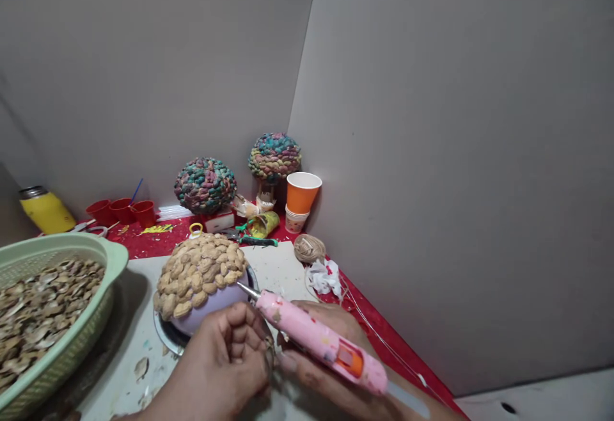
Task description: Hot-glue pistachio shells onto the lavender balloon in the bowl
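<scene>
A pink glue gun (316, 338) with an orange trigger and a clear glue stick at its rear lies in my right hand (330, 322). Its metal nozzle points at the edge of the peanut shells on a lilac balloon (211, 306); whether it touches cannot be told. Rows of peanut shells (201, 270) cover the balloon's upper part, the lower front being bare. The balloon sits in a round metal-rimmed dish (165, 338). Just in front of it, my left hand (230, 357) is closed, with a small brown shell piece (269, 350) at its fingertips, near my right fingers.
At left stands a green basket (115, 254) of shells. Behind are red cups (144, 214), a yellow bottle (47, 210), two painted shell-covered balls (205, 184), pliers (258, 240) and an orange cup (303, 194). Twine (309, 248) and crumpled tissue (325, 277) lie right, beside a grey wall (432, 152).
</scene>
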Tool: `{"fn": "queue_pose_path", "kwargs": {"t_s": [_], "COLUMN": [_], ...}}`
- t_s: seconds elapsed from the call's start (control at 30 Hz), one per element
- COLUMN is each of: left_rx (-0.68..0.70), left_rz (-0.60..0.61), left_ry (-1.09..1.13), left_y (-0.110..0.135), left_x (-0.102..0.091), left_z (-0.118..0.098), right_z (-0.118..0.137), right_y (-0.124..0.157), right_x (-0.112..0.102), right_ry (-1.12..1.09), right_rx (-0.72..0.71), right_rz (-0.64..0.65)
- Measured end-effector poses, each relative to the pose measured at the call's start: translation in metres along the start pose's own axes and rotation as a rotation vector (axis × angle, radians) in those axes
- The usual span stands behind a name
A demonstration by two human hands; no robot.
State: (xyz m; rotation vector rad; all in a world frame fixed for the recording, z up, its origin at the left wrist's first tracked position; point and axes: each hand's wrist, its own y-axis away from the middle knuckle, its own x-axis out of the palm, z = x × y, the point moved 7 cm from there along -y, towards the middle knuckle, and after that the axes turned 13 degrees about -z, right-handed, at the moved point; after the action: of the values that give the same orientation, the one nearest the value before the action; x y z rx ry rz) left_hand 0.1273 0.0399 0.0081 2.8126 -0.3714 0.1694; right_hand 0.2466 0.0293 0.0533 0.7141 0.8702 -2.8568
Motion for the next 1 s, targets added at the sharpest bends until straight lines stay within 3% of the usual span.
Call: {"fn": "queue_pose_path", "kwargs": {"t_s": [0.07, 0.27, 0.43, 0.73, 1.0], "left_rx": [0.015, -0.008, -0.07, -0.125, -0.15], "left_rz": [-0.008, 0.043, 0.063, 0.092, 0.095], "left_ry": [0.009, 0.033, 0.112, 0.241, 0.294], "left_y": [-0.001, 0.003, 0.007, 0.006, 0.009], "left_x": [0.002, 0.002, -0.001, -0.004, -0.003], "left_z": [0.0, 0.001, 0.002, 0.003, 0.002], "right_z": [-0.003, -0.015, -0.015, -0.005, -0.003], "right_y": [0.003, 0.006, 0.003, -0.003, -0.005], "right_x": [0.003, 0.008, 0.009, 0.008, 0.003], "right_ry": [0.016, 0.004, -0.041, -0.234, -0.138], "right_rx": [-0.031, 0.053, 0.052, 0.173, 0.182], "right_rz": [-0.013, -0.013, 0.003, 0.011, -0.009]}}
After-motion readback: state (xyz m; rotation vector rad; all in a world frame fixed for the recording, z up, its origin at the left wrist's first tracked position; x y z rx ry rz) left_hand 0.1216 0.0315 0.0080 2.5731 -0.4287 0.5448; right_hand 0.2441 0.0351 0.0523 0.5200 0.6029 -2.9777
